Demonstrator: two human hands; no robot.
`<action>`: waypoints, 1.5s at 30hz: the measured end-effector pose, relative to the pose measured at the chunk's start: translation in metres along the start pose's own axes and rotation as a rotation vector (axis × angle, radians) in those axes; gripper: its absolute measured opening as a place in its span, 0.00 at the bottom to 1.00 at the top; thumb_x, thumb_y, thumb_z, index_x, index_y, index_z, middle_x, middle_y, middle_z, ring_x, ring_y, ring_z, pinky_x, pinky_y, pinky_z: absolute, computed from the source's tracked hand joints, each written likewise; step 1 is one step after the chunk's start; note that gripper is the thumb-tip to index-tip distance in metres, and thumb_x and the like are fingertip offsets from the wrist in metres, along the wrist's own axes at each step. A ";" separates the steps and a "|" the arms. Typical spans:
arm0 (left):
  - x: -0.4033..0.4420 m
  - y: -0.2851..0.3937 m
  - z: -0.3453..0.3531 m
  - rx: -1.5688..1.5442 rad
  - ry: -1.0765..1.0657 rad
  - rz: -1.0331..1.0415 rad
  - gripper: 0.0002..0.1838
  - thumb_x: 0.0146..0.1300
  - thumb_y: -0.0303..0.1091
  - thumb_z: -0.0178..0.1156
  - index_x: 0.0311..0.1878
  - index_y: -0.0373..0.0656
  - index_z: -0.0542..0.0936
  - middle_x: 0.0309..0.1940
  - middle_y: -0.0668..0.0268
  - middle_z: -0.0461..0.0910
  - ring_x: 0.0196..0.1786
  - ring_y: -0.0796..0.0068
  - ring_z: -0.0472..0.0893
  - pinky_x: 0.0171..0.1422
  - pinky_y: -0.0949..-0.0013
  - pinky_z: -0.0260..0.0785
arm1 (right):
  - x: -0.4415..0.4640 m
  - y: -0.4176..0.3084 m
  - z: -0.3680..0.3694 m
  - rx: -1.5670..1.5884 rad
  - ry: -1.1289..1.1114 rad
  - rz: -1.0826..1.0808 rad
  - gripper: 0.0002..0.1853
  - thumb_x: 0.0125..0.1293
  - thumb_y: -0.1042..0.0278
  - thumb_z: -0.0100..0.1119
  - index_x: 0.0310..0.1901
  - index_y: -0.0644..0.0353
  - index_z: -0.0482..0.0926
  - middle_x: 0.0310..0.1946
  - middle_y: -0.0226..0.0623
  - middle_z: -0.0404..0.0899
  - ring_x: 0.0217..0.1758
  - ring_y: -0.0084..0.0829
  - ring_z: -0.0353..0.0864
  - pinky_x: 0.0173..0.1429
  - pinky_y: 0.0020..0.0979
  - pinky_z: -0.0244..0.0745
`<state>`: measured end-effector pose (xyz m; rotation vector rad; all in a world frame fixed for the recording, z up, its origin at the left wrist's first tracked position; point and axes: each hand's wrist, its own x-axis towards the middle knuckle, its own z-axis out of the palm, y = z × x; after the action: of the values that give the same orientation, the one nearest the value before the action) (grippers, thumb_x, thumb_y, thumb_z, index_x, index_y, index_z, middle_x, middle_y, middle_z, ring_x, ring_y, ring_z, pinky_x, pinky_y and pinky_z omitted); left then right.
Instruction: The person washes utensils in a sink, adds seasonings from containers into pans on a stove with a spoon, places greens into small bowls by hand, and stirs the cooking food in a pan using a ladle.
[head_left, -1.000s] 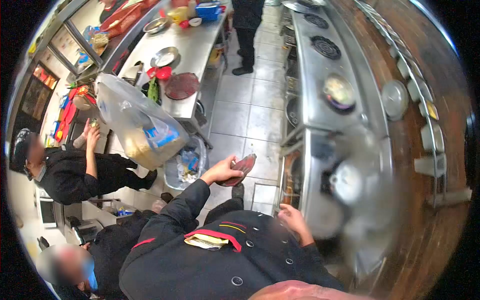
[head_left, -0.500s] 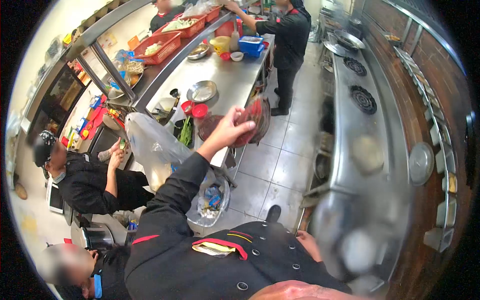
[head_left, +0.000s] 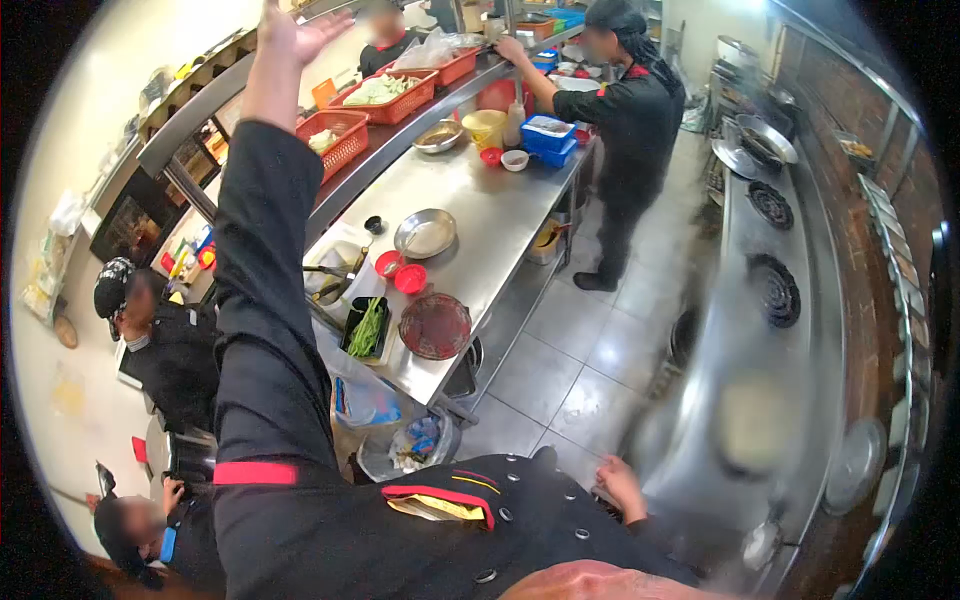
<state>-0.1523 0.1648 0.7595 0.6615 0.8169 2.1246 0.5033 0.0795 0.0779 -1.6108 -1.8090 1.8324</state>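
Note:
My left hand (head_left: pixel 300 38) is raised high at the top left, fingers spread and nothing in it, level with the shelf over the steel table. My right hand (head_left: pixel 622 487) hangs low beside the stove counter with its fingers curled; whether anything is in them is hidden. Below my left arm, a round dark-red disc (head_left: pixel 435 326) lies on the near corner of the steel table (head_left: pixel 478 275). Around it are a black tray of green stalks (head_left: pixel 368 328), two small red bowls (head_left: pixel 409 279) and a shallow metal bowl (head_left: pixel 426 233).
Orange baskets (head_left: pixel 395 97) of pale cut vegetables line the shelf. A co-worker (head_left: pixel 630 140) stands in the aisle at the table's far end; others are at left and behind the shelf. The stove counter (head_left: pixel 740 330) with burners runs along the right. A lined bin (head_left: pixel 410 448) stands by the table.
My left hand has swung up and left from near the table corner, where a blurred reddish thing was at its fingers. The red disc now lies plainly on the table. My view has turned.

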 end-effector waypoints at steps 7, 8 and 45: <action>-0.120 -0.230 -0.134 0.751 -0.370 -0.574 0.29 0.69 0.47 0.58 0.66 0.41 0.67 0.55 0.59 0.78 0.53 0.64 0.81 0.58 0.61 0.75 | 0.115 -0.016 -0.041 -0.197 0.129 -0.373 0.24 0.61 0.63 0.62 0.60 0.58 0.75 0.40 0.47 0.84 0.42 0.38 0.84 0.49 0.35 0.77; -0.139 -0.266 -0.172 0.816 -0.398 -0.771 0.30 0.66 0.51 0.60 0.64 0.43 0.70 0.53 0.62 0.79 0.51 0.67 0.82 0.54 0.62 0.76 | 0.090 -0.082 -0.055 -0.208 0.082 -0.349 0.24 0.61 0.63 0.63 0.60 0.54 0.76 0.41 0.46 0.84 0.42 0.39 0.84 0.48 0.36 0.78; 0.128 -0.911 -0.178 1.167 -1.231 -1.492 0.18 0.66 0.48 0.61 0.51 0.49 0.71 0.39 0.68 0.77 0.34 0.63 0.83 0.29 0.64 0.71 | 0.103 -0.098 -0.093 0.306 1.186 0.516 0.10 0.58 0.71 0.56 0.40 0.54 0.85 0.37 0.41 0.86 0.43 0.40 0.85 0.50 0.39 0.77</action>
<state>0.0723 0.6735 0.0057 1.1269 1.1020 -0.3273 0.4681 0.2408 0.1190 -2.3461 -0.6033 0.7434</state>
